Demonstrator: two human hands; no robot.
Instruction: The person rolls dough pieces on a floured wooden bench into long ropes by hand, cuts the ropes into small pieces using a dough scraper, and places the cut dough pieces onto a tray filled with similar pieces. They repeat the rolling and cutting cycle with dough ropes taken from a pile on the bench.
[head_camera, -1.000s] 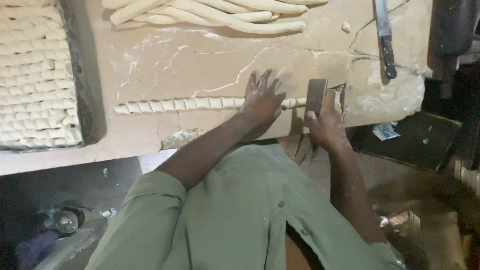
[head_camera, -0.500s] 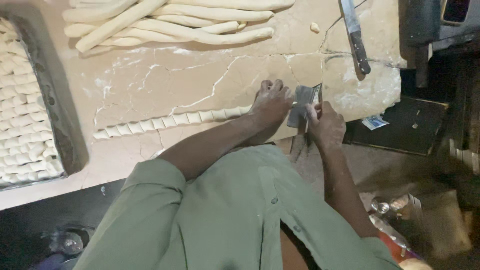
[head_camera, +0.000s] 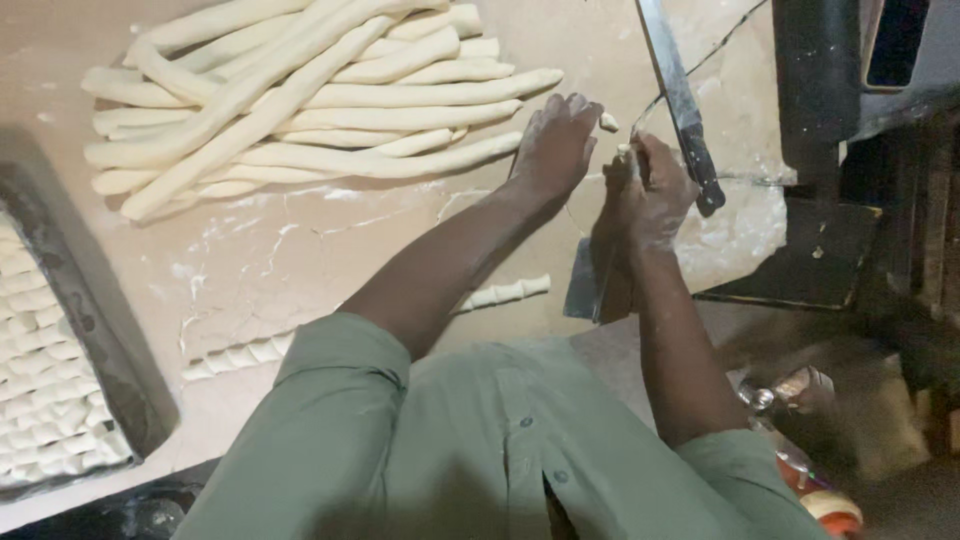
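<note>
Nearest: green shirt (head_camera: 480, 450) with buttons, filling the lower frame; both forearms extend from it across the table (head_camera: 300, 250), a tan, flour-dusted surface.

Cut dough rope (head_camera: 500, 294): thin, scored into short segments, lying across the table just under the left forearm; a second stretch of it (head_camera: 235, 357) shows left of the arm, near the table's front edge.

Tray (head_camera: 95, 350): dark metal, at the left edge, filled with rows of small cut dough pieces (head_camera: 35, 400).

Scraper (head_camera: 585, 285): flat metal blade, hanging downward from the right hand, beside the right wrist, above the table edge.

Right hand (head_camera: 650, 190): floured, fingers curled shut around the scraper's handle; a small bit of dough shows at the fingertips.

Left hand (head_camera: 555, 145): floured, palm down, fingers spread and relaxed, holding nothing, resting on the table at the end of the nearest long roll. The two hands are just beside each other.

Small dough scrap (head_camera: 608, 122): loose on the table, just off the left fingertips.

Knife (head_camera: 680, 100): long blade with dark handle, lying on the table just beyond the right hand.

Farthest: pile of long dough rolls (head_camera: 300, 100), thick, pale, uncut, stacked loosely across the far left and middle of the table.

Right side: dark machine parts (head_camera: 830, 100), off the table, detail unclear.
</note>
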